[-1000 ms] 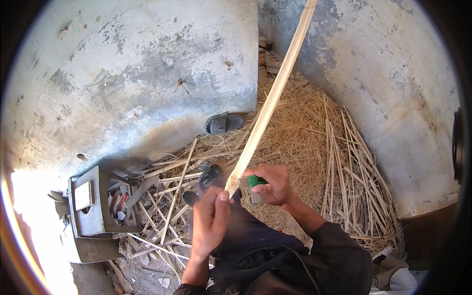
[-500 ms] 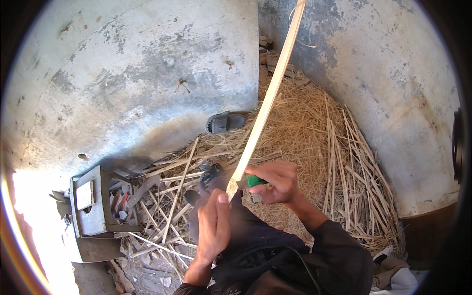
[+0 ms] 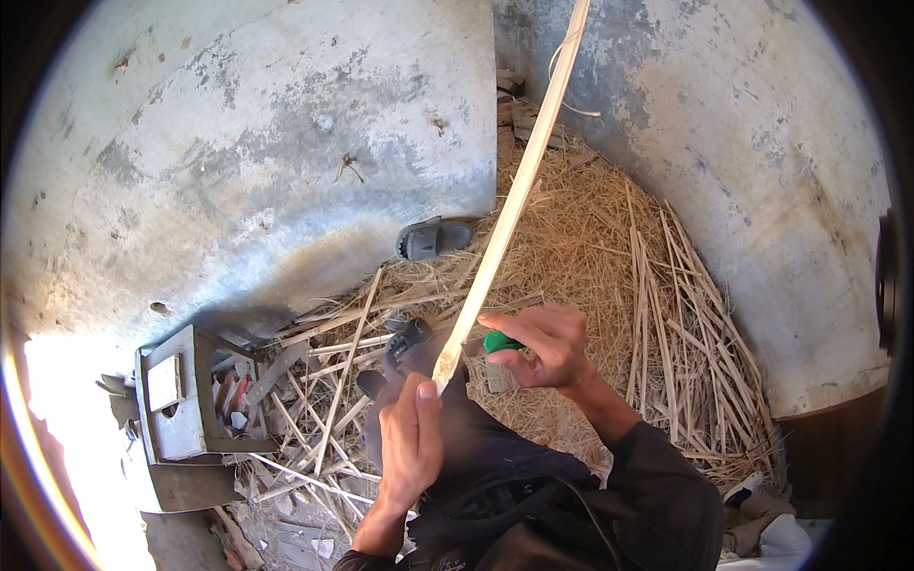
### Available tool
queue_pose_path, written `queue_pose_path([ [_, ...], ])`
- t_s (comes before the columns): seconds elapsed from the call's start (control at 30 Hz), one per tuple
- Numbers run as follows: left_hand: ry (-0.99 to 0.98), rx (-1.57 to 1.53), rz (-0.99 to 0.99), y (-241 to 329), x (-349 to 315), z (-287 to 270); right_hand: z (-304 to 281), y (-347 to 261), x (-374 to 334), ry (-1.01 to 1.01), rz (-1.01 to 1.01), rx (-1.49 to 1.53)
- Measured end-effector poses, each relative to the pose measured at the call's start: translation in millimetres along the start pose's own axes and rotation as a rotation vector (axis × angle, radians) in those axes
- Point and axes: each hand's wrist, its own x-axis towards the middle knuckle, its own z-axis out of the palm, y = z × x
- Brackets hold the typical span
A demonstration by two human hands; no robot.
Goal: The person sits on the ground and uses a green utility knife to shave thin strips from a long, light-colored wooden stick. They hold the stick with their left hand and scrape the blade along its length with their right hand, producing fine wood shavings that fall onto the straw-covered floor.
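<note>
A long pale strip of split wood or cane point(image 3: 511, 211) slants from my lap up past the top edge of the picture. My left hand point(image 3: 411, 433) pinches its lower end between thumb and fingers. Close to that end, my right hand point(image 3: 547, 344) is closed round the green handle point(image 3: 499, 343) of a short-bladed knife, its index finger stretched toward the strip. The blade lies at the strip's right edge and shows only in part; whether it touches is hard to tell. A thin curled shaving point(image 3: 577, 111) hangs from the strip's upper part.
Shavings point(image 3: 581, 238) heap in the corner between two weathered walls. Many loose strips point(image 3: 705, 362) lean along the right wall. A grey slipper point(image 3: 433, 239) lies by the left wall. At the left, a small wooden box stool point(image 3: 181, 428) has tools inside.
My right hand and the knife have shifted slightly right along the strip's side. The strip's far end has tipped a little left, and its hanging shaving has swung lower.
</note>
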Motion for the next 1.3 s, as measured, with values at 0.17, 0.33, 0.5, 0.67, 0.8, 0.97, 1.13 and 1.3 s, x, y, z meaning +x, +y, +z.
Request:
queue_pose_path([
  [0.17, 0.002, 0.028, -0.02, -0.8, -2.5, -1.1, 1.4, 2.3, -3.4, -0.003, -0.001, -0.035],
  [0.33, -0.008, 0.026, -0.01, -5.1, -3.5, -1.9, 1.4, 10.8, -1.1, 0.098, 0.013, 0.009],
  [0.5, -0.137, 0.026, -0.089, -17.8, -23.4, -2.8, -24.0, 69.7, -0.4, 0.297, 0.345, -0.039],
  [0.67, -0.078, 0.003, -0.061, -15.3, -24.0, 3.2, -17.0, 76.8, -10.4, 0.318, 0.42, 0.14],
  [0.8, 0.017, 0.025, -0.013, -14.2, -15.3, 4.0, 10.9, 42.5, -18.1, 0.273, 0.327, 0.277],
  [0.97, 0.034, 0.016, 0.016, -9.8, -6.8, 2.0, 17.3, 9.0, -14.6, 0.012, 0.145, 0.267],
  [1.13, 0.058, 0.024, 0.093, -4.8, -2.8, 7.0, 18.9, -4.3, -6.7, -0.011, 0.086, 0.317],
  [1.3, -0.018, -0.073, 0.005, -2.1, -4.5, 0.8, 17.7, -1.3, -1.9, 0.014, 0.038, 0.254],
])
